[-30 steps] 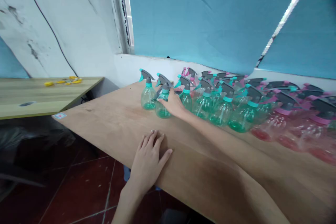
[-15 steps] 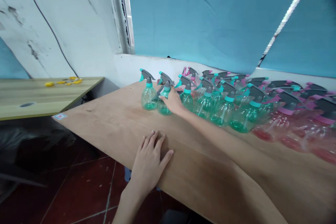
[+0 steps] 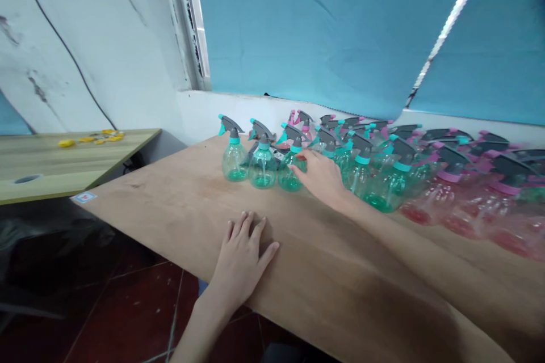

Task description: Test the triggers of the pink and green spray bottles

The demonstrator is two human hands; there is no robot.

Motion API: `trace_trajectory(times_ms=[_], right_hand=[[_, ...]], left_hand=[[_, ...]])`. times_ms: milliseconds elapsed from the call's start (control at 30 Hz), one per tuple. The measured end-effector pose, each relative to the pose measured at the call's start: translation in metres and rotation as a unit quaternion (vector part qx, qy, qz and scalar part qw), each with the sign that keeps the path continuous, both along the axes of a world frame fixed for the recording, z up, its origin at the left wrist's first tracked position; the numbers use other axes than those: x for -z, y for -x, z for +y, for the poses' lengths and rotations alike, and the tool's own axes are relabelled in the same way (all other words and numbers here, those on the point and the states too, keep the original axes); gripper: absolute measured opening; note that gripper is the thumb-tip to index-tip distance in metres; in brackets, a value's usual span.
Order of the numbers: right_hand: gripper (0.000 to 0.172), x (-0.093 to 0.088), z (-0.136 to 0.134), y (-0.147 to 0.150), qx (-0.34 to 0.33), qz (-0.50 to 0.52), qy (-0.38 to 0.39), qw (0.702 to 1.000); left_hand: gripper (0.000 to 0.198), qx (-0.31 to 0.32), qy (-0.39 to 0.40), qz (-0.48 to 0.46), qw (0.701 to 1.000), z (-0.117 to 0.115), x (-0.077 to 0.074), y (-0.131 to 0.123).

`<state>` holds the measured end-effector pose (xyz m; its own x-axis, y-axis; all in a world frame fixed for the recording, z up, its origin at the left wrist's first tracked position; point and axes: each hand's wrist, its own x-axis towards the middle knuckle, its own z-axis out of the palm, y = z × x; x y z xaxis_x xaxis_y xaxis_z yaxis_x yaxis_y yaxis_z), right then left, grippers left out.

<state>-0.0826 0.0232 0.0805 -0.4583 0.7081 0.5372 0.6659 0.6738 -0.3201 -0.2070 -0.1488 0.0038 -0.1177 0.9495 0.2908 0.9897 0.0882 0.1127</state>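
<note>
My right hand is at the right side of a green spray bottle, the third from the left in the front row. Its thumb and index finger are apart, with the tips against or just in front of the bottle's shoulder; contact is unclear. Left of it stand two more upright green spray bottles, the leftmost and its neighbour, with grey heads and turquoise triggers. My left hand lies flat on the wooden table, fingers spread and holding nothing. My right hand partly hides the fourth bottle.
Rightward, more green bottles and pink spray bottles stand close together along the wall. A dark flat object lies behind the green bottles. Yellow pieces lie on another table at left. A sticker marks the near table's corner.
My right hand has let go of the second bottle and moved right to the third. My left hand has stayed on the table. The view has shifted slightly.
</note>
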Motion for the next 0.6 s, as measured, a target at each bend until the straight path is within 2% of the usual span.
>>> trace_trajectory(times_ms=[100, 300, 600], right_hand=[[0.04, 0.0, 0.009, -0.004, 0.036, -0.022, 0.015, 0.999], [0.065, 0.004, 0.02, 0.016, 0.063, -0.029, 0.061, 0.996], [0.072, 0.008, 0.036, 0.033, 0.081, -0.007, 0.105, 0.991]], left_hand=[[0.049, 0.02, 0.027, -0.004, 0.999, 0.014, -0.007, -0.001], [0.042, 0.062, 0.046, -0.016, 0.997, 0.046, -0.019, -0.002], [0.038, 0.091, 0.015, -0.105, 0.99, 0.078, -0.01, 0.0]])
